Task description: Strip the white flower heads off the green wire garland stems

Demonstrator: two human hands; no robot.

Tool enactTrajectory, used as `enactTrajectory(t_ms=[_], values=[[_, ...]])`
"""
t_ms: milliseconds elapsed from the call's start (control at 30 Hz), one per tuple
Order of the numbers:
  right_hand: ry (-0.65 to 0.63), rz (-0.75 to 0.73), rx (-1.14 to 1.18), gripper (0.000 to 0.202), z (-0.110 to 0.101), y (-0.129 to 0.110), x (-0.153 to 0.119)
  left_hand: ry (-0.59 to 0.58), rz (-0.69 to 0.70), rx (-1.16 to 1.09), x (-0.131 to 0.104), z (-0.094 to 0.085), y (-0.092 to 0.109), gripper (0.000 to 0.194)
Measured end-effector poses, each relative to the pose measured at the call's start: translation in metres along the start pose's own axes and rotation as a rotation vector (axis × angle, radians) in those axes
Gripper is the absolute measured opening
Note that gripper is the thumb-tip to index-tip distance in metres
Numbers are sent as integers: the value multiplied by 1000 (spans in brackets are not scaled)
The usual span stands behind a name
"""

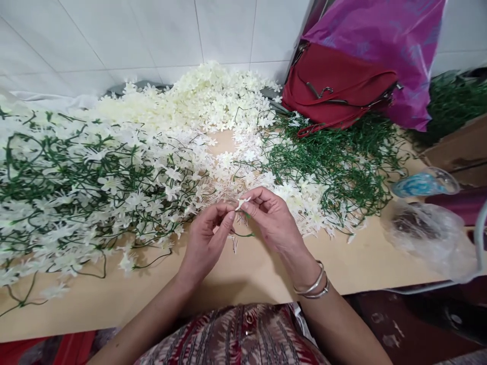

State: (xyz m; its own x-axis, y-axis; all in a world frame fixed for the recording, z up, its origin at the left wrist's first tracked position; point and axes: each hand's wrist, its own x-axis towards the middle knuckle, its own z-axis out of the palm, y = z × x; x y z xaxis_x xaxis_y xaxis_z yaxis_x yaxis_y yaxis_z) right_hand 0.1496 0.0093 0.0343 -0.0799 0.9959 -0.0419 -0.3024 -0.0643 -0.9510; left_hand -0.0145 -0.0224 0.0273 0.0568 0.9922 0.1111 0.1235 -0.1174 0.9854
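In the head view, the left hand and right hand meet above the near side of the table, fingertips close together. Between them is a small white flower – the right thumb and forefinger pinch it, while the left thumb and forefinger press together at its side, apparently on a thin green stem whose end hangs below; the exact grip there is partly hidden by the fingers. The other fingers of both hands are curled in. To the left spreads a heap of white flowers on green stems; behind the hands lie loose cream petals, and to the right a tangle of bare green stems. A red handbag sits behind that tangle – against a purple bag.
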Motion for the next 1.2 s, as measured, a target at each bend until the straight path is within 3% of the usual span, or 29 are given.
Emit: enactTrajectory(t_ms=[233, 567, 800, 1200], values=[[-62, 57, -5, 25, -13, -2, -1, 76, -111, -203, -10, -2, -4, 29], [-127, 167, 76, 23, -6, 5, -4, 15, -93, -251, -6, 5, -9, 23], [-115, 183, 27, 26, -6, 0, -5, 106, -175, -326, -4, 1, -13, 26], [-205, 241, -37, 27, -6, -1, -5, 118, -153, -314, -4, 1, -12, 31]])
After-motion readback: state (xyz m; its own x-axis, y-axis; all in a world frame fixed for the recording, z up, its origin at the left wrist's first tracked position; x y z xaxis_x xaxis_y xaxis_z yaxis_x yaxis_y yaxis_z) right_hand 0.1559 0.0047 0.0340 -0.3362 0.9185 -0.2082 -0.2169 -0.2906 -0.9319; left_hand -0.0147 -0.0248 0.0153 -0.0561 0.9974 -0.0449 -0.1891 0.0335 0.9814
